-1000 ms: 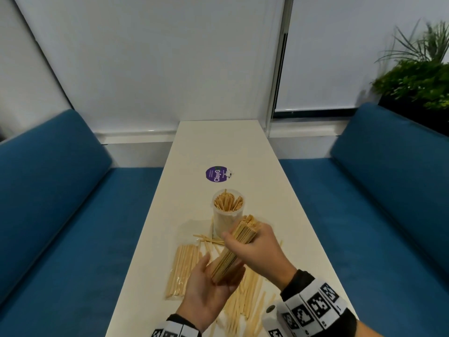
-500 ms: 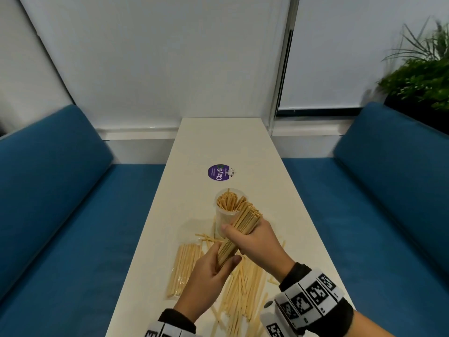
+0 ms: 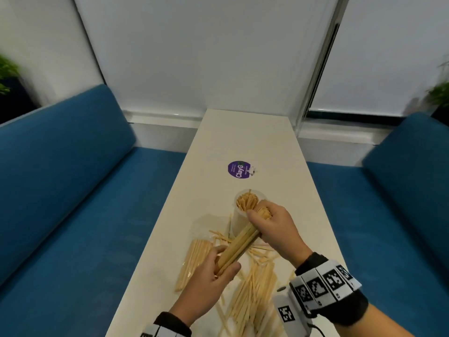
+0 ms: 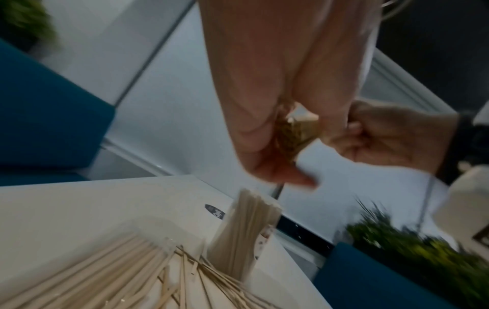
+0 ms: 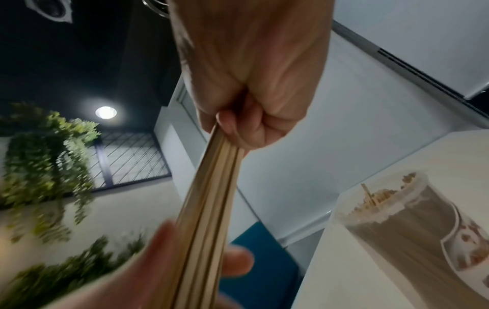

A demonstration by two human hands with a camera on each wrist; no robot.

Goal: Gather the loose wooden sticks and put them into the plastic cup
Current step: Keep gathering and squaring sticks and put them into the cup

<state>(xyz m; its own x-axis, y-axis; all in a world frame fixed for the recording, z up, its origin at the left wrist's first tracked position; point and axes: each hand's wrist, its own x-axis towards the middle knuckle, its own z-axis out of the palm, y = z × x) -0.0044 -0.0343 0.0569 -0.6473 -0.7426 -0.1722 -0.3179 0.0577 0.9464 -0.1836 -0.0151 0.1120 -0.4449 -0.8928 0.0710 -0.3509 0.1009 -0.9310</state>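
A bundle of wooden sticks (image 3: 239,246) slants over the table, held at both ends. My right hand (image 3: 269,221) grips its upper end just beside the rim of the clear plastic cup (image 3: 239,218), which stands upright and holds many sticks. My left hand (image 3: 213,271) cups the bundle's lower end, thumb and fingers curled round it. The right wrist view shows the bundle (image 5: 209,209) running from my fist down to the left palm, with the cup (image 5: 412,225) at right. Loose sticks (image 3: 252,293) lie scattered under my hands.
A clear packet of sticks (image 3: 194,261) lies left of the loose pile. A purple round sticker (image 3: 239,169) sits beyond the cup on the long white table (image 3: 245,139). Blue sofas (image 3: 73,190) flank both sides.
Both hands have carried the bundle up and forward toward the cup. Its top end now sits at the cup's rim, and my right hand has slid to that end.
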